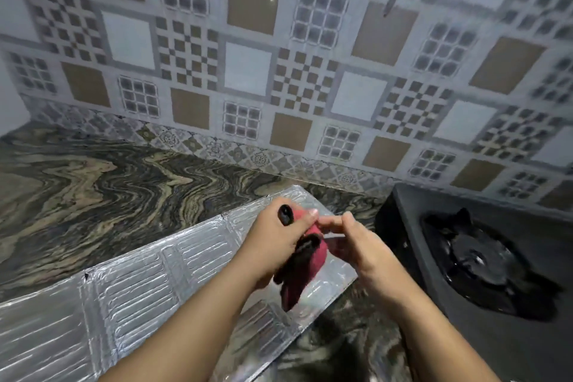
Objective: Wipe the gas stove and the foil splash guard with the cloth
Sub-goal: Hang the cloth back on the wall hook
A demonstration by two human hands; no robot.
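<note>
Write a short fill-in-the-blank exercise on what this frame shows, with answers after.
1. Both hands hold a red and black ____ above the counter.
2. The foil splash guard lies ____ on the countertop.
3. The gas stove sits to the ____ of the foil guard.
4. The left hand and right hand are ____ the foil, not the stove.

Answers: cloth; flat; right; over

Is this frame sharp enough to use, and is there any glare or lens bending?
Head view: motion blur softens the wall tiles, both hands and the cloth; wide-angle bending curves the tile lines; bright sheen streaks the foil guard; the stove is dim.
</note>
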